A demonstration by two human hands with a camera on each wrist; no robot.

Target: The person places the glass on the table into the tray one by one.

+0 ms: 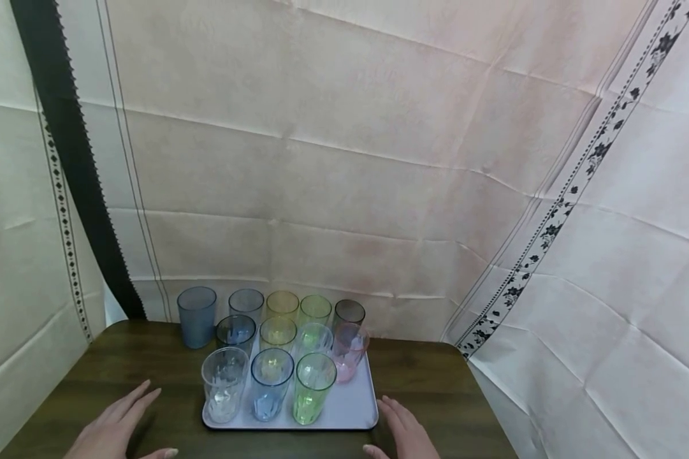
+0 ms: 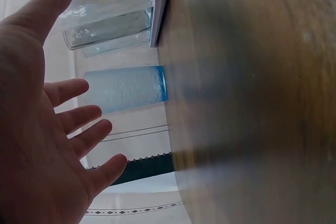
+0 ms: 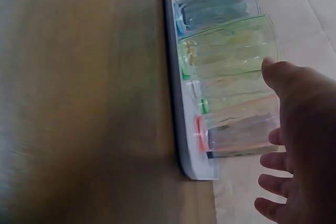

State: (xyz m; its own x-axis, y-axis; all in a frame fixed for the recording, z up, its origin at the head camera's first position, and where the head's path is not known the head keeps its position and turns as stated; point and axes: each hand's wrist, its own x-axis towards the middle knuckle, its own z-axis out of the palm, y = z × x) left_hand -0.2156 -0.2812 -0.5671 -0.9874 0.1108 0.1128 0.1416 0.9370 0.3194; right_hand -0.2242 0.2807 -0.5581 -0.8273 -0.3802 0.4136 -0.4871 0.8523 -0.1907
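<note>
A white tray [image 1: 352,408] stands on a dark wooden table and bears several see-through drinking glasses in rows. In its front row are a clear glass [image 1: 224,389], a blue glass [image 1: 271,389] and a green glass [image 1: 312,392]. Behind them, a pink glass [image 1: 351,354] is at the right. Off the tray, at the back left, a frosted blue glass [image 1: 197,319] stands upright on the wood. My left hand [image 1: 115,424] is left of the tray, fingers spread, holding nothing. Near the tray's front right corner is my right hand [image 1: 404,430], fingers extended, also holding nothing.
The wooden table [image 1: 436,389] has rounded back corners. Pale creased cloth [image 1: 344,159] hangs behind it and at both sides. A black strip [image 1: 86,159] with a jagged edge runs down the cloth at the left.
</note>
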